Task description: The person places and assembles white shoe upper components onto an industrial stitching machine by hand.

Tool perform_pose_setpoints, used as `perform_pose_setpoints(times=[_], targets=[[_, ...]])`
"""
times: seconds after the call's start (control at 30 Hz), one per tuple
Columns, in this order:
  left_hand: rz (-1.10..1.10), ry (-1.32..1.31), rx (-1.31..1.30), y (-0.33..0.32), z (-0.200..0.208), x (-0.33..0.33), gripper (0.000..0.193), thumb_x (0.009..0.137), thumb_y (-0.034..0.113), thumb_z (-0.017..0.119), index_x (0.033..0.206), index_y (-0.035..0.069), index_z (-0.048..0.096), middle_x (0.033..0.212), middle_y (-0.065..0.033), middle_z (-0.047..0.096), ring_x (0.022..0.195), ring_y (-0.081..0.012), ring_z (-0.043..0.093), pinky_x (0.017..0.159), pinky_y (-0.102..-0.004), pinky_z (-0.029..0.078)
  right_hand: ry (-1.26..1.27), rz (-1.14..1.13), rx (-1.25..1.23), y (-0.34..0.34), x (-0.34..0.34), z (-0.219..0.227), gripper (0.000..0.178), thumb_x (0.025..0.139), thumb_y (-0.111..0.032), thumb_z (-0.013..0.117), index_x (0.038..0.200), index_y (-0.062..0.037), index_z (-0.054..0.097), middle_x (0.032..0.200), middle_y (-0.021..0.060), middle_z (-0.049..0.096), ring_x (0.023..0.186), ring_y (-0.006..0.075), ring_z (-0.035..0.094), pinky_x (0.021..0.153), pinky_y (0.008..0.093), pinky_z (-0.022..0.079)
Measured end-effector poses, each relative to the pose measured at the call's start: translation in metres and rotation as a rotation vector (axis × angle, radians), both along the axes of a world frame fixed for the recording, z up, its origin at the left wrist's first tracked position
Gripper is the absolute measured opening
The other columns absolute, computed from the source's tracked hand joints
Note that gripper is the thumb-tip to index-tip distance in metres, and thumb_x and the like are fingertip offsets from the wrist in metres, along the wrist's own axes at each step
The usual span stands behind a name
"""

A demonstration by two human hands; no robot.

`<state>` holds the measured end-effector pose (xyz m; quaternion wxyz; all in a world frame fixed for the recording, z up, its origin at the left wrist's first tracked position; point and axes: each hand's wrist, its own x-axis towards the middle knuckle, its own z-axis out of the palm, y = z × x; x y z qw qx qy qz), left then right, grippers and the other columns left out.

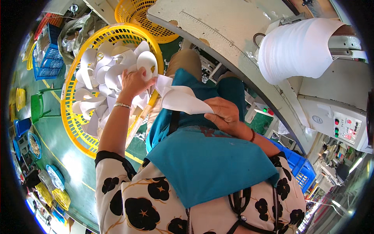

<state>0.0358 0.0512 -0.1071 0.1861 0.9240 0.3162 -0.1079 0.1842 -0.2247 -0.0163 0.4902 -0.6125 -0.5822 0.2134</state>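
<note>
My right hand [225,114], over my lap, pinches the narrow end of some white curved sheet pieces [185,100], which fan out leftward to the basket's rim. Over the right part of a yellow plastic basket [67,123], my left hand [135,82] has its fingers closed on a white curved piece [147,62]; its thumb points toward the pieces from the right hand. The basket is heaped with loose, curled white pieces [90,105] of the same kind. How many pieces each hand grips I cannot tell.
A machine table [218,23] with a ruler scale curves along the right. On its arm sits a thick stack of white pieces [292,48], above a control box [343,126] with buttons. Another yellow basket [165,37] stands behind; a blue crate [302,169] lies at right.
</note>
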Motion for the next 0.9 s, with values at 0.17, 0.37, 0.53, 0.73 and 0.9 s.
perform_pose_setpoints(times=[0.17,0.37,0.53,0.73,0.9], targets=[[0.011,-0.036,0.036,-0.001,-0.007,-0.002,0.047,0.07,0.054,0.056,0.088,0.011,0.056,0.077,-0.0117,0.064,0.082,-0.0276,0.061,0.093,-0.0434,0.027,0.024,0.234,-0.131,0.008,0.009,-0.014,0.013,0.078,-0.015,0.064,0.082,-0.0027,0.064,0.078,0.0089,0.062,0.069,0.0232,0.059,0.059,0.0333,0.046],[-0.017,-0.116,0.086,-0.003,-0.012,0.003,0.044,0.071,0.051,0.056,0.087,0.01,0.055,0.074,-0.0117,0.063,0.08,-0.0278,0.061,0.093,-0.0439,0.027,-0.01,0.282,-0.666,0.034,-0.013,-0.015,0.024,0.082,-0.029,0.057,0.083,-0.0057,0.064,0.069,0.0124,0.06,0.063,0.0308,0.058,0.06,0.0386,0.045],[-0.031,-0.096,0.08,-0.008,-0.009,0.004,0.046,0.073,0.053,0.053,0.09,0.01,0.055,0.077,-0.0134,0.064,0.081,-0.0279,0.061,0.093,-0.0431,0.025,0.005,0.2,-0.482,0.027,-0.013,-0.033,0.026,0.083,-0.029,0.054,0.086,-0.0055,0.063,0.075,0.0142,0.062,0.067,0.0301,0.06,0.063,0.0389,0.046],[-0.031,-0.064,0.06,-0.005,-0.01,-0.005,0.045,0.073,0.051,0.054,0.092,0.01,0.054,0.079,-0.0139,0.065,0.082,-0.0278,0.061,0.093,-0.0444,0.026,0.177,0.072,-0.321,-0.019,0.024,0.029,0.018,0.086,-0.016,0.054,0.085,0.0011,0.06,0.07,0.0103,0.059,0.064,0.0206,0.058,0.058,0.0299,0.044],[-0.049,-0.076,0.257,-0.011,0.02,0.004,0.04,0.07,0.043,0.061,0.09,0.008,0.058,0.079,-0.0125,0.063,0.086,-0.0293,0.059,0.093,-0.0453,0.027,0.522,-0.056,-0.069,-0.044,0.041,0.05,0.016,0.085,-0.011,0.053,0.087,0.0029,0.06,0.078,0.0067,0.059,0.066,0.0106,0.052,0.056,0.0246,0.037]])
